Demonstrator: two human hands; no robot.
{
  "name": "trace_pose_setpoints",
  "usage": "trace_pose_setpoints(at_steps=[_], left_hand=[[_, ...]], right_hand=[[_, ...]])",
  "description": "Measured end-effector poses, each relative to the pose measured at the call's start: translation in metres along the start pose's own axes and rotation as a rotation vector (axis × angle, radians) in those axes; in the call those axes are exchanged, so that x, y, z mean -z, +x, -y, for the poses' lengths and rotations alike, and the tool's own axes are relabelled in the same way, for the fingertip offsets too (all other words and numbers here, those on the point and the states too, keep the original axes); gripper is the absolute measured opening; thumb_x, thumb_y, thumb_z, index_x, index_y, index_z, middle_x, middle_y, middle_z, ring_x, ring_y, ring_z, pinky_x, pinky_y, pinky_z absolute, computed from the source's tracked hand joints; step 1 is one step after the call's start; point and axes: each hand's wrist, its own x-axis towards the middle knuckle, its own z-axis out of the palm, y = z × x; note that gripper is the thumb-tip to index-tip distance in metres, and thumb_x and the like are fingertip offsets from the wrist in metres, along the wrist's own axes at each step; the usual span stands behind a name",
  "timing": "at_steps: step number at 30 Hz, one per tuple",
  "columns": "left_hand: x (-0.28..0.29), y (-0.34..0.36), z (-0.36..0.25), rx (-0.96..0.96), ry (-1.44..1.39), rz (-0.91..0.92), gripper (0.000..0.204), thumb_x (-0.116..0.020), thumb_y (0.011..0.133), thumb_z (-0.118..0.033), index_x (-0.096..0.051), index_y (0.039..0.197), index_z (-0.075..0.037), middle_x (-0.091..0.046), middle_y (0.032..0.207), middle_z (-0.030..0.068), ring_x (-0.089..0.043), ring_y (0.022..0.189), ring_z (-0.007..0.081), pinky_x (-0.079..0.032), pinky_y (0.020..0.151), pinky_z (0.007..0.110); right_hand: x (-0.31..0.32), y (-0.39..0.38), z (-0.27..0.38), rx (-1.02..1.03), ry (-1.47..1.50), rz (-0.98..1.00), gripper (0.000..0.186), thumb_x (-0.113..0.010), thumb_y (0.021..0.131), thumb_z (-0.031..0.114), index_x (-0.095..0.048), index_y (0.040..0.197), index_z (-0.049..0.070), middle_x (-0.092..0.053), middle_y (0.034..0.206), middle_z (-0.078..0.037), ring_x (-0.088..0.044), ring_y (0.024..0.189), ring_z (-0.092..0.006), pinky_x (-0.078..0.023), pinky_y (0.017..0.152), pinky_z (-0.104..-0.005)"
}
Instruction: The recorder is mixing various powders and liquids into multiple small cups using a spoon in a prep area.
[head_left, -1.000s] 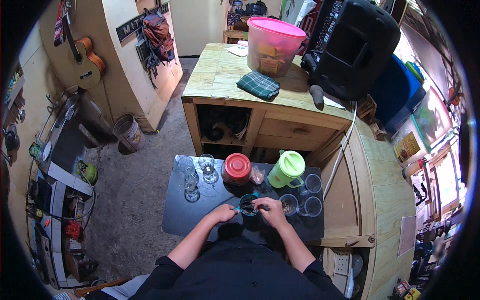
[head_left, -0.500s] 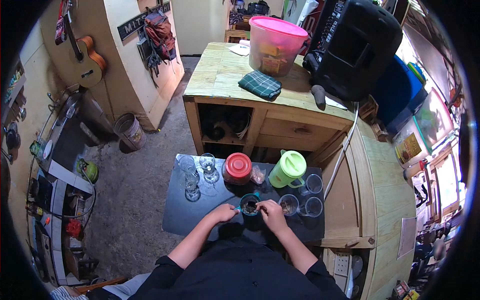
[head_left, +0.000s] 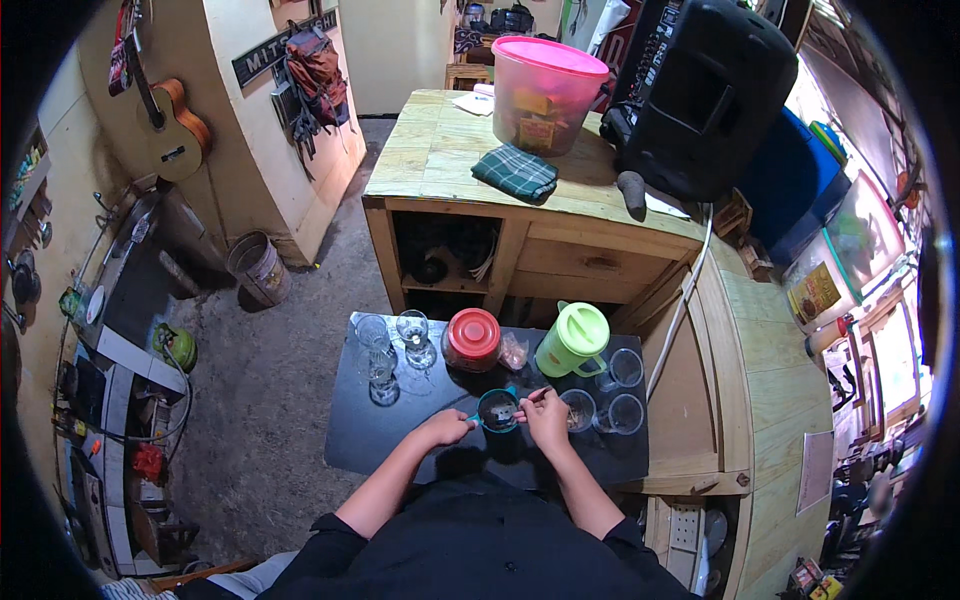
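My left hand is closed on the handle of a small teal-rimmed strainer, which I hold low over the dark table. Its bowl looks dark, with a bright patch inside. At the strainer's right rim, the fingers of my right hand are pinched together around a small dark piece, too small to name. Just right of that hand stands a clear plastic cup with brownish bits in it. Two more clear cups, one farther back and one nearer, stand beside it.
On the dark table are several clear glasses, a red-lidded jar, a small bag and a green lidded pitcher. Behind it, a wooden counter carries a pink-lidded tub, folded cloth and black speaker.
My right fingers have drawn back slightly from the strainer's bowl toward its right rim, and a small dark piece now shows at them. The left hand keeps its hold.
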Motion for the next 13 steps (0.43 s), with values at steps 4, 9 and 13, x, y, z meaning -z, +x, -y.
trace_pose_setpoints(at_steps=[4, 9, 13], left_hand=[[-0.001, 0.000, 0.003, -0.011, -0.022, 0.007, 0.041, -0.052, 0.087, -0.040, -0.058, 0.073, -0.002, -0.055, 0.059, 0.0062, -0.052, 0.055, 0.0187, -0.040, 0.053, 0.035], [0.000, -0.003, 0.002, 0.000, -0.015, 0.003, 0.042, -0.052, 0.087, -0.042, -0.057, 0.072, -0.002, -0.055, 0.059, 0.0065, -0.052, 0.055, 0.0199, -0.040, 0.054, 0.036], [-0.004, 0.002, 0.007, -0.008, 0.009, -0.028, 0.042, -0.052, 0.087, -0.041, -0.058, 0.073, -0.003, -0.055, 0.059, 0.0066, -0.052, 0.056, 0.0198, -0.040, 0.056, 0.036]], right_hand=[[-0.007, -0.008, -0.009, 0.046, 0.261, -0.080, 0.015, -0.055, 0.088, -0.001, -0.042, 0.095, -0.001, -0.059, 0.077, -0.014, -0.066, 0.063, -0.0220, -0.055, 0.052, -0.0277], [-0.004, -0.008, 0.007, 0.079, 0.328, -0.153, 0.018, -0.055, 0.088, 0.001, -0.040, 0.098, 0.001, -0.059, 0.077, -0.013, -0.066, 0.066, -0.0205, -0.054, 0.055, -0.0265], [-0.004, -0.008, 0.007, 0.328, -0.058, -0.022, 0.024, -0.055, 0.089, 0.001, -0.037, 0.104, 0.003, -0.061, 0.084, -0.015, -0.066, 0.068, -0.0220, -0.055, 0.062, -0.0293]])
